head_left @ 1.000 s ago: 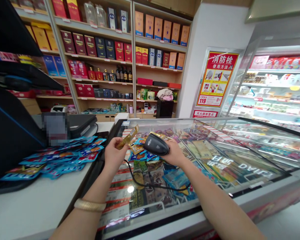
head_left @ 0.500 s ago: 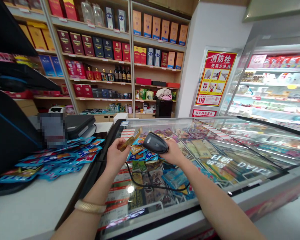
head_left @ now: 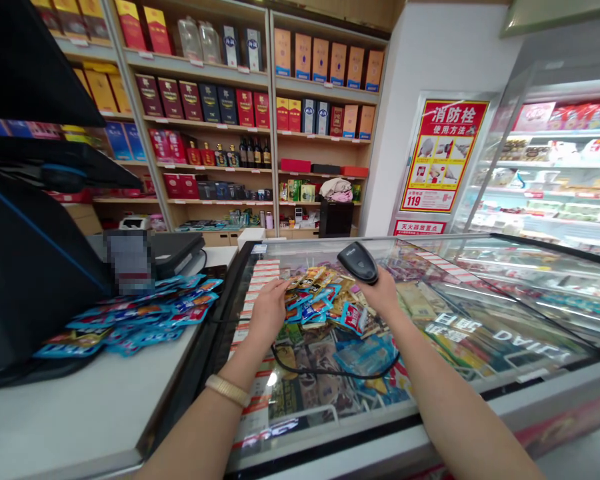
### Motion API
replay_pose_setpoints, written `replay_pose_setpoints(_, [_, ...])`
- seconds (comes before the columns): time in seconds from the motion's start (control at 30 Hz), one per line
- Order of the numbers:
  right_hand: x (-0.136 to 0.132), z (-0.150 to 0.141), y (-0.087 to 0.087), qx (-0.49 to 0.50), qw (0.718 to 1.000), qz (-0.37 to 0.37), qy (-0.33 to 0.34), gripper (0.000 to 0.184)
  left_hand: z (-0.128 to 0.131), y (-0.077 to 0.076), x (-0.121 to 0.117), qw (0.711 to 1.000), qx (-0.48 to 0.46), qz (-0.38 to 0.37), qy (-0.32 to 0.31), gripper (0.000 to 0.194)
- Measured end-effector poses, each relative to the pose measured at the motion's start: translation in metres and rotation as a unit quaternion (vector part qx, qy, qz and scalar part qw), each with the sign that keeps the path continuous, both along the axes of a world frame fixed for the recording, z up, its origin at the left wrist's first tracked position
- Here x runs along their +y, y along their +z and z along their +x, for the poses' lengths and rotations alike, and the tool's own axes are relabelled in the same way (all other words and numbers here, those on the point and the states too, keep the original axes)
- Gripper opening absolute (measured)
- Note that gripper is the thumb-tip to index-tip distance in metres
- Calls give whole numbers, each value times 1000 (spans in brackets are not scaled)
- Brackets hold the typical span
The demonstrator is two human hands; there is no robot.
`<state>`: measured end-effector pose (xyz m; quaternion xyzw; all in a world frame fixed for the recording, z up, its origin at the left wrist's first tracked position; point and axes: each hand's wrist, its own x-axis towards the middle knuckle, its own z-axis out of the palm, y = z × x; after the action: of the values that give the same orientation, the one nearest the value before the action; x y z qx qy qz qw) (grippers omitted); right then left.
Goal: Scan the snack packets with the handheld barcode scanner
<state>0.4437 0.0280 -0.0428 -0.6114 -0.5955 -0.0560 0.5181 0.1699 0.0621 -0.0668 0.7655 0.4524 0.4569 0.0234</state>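
Note:
My right hand is wrapped round the handle of a black barcode scanner, held over the glass top of a chest freezer. Its black cable loops down across the glass. At the left edge of a heap of blue and gold snack packets, my left hand has its fingers pinched on a gold snack packet; the fingertips are partly hidden. Several packets of the heap lie right of that hand, below the scanner.
Blue snack packets are spread on the white counter at left, beside a black checkout machine and a blurred-out screen. Boxed bottles fill the shelves behind. A lit refrigerated display stands at right.
My left hand has come down to the heap with the gold packet, which was raised before. The scanner has moved right and up, away from it, uncovering the heap. The view has shifted slightly left.

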Motion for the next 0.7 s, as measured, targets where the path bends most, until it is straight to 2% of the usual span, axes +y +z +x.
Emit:
replay_pose_setpoints(0.13, [0,-3,-1,-29,1000,6,2,26,4,-5,-3,994,99,-44,31,48])
replay_pose_setpoints(0.23, [-2,-5,0,-57,998,12,11,28,4,2,-9,989,114,-55,79,50])
replay_pose_setpoints(0.33, [-3,-6,0,-64,998,5,17,31,-5,16,-18,979,121,-38,161,48])
replay_pose_setpoints(0.43, [-3,-7,-1,-61,998,2,20,31,-24,27,-26,954,138,-39,262,47])
replay_pose_setpoints(0.57, [-4,-10,0,-63,998,0,32,27,-56,34,-27,911,163,-123,359,41])
replay_pose_setpoints(0.7, [-4,-12,-1,-75,996,-4,42,25,-74,40,-25,878,170,-242,377,46])
